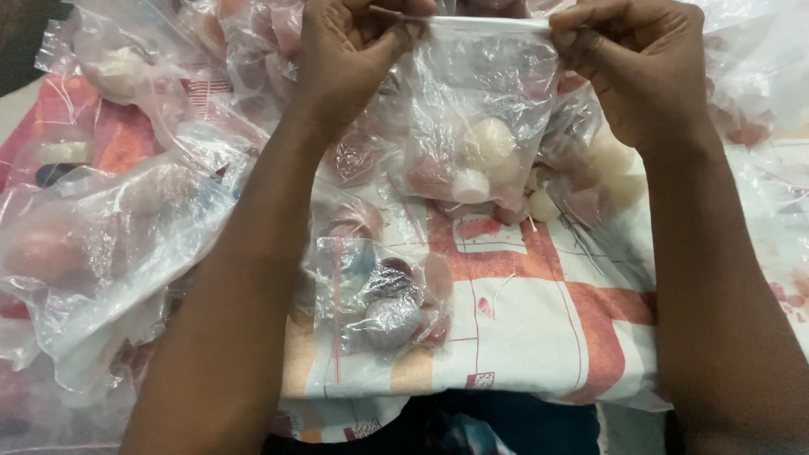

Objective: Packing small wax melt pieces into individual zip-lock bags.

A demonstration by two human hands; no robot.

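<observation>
Two hands on one bag seal: risks of spill and incomplete closure

Both hands are raised above the cloth-covered table (539, 337), each pinching one end of the top strip of a clear plastic bag (472, 109). The left hand (354, 50) is closed, thumb and fingertips nipped on the strip's left corner. The right hand (640, 67) is likewise closed, its fingers curled over the right corner. The bag hangs free between and below the hands, clear of the cloth, with several rounded pale and pink pieces (480, 156) settled at its bottom.

Findings on what could go wrong:

- Whether the strip is pressed shut along its length cannot be told. If a gap remains between the hands, the pieces may drop out when the bag is tipped or laid down.
- All the weight sits low and hangs from two small pinch points. A slip at either corner would probably swing the bag sideways and let it fall.
- Thin film under a hard pull apart could stretch or tear near the strip.
- Just below the left forearm lies a second filled bag (379, 295), and further bags (101, 227) crowd outward of the left hand. A dropped bag could land among them and be mixed up with them
</observation>
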